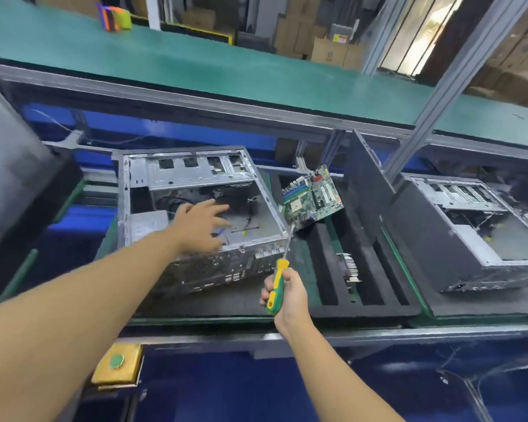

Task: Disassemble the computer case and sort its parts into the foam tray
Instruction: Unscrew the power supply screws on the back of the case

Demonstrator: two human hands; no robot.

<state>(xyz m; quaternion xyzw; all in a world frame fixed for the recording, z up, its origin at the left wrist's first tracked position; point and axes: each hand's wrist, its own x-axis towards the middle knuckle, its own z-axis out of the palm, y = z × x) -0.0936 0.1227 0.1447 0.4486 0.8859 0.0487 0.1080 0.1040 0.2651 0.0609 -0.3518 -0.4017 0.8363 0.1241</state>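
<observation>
Steel case (195,175) sits open on the foam tray (378,306), left end; board (313,197) leans tilted in a slot beside it. Risk: screwdriver (278,272) tip lies near the board and could scratch it; cables (250,213) may snag. Left hand (200,222), fingers spread, reaches inside, holding nothing. Right hand (287,295) grips the screwdriver.

I count two cases, the computer case (195,175) under the left hand (200,223) and a second case (476,236) right of the right hand (287,295), one screwdriver (278,271) in it, and one motherboard (313,197) and one finned part (352,266) beyond it.
</observation>
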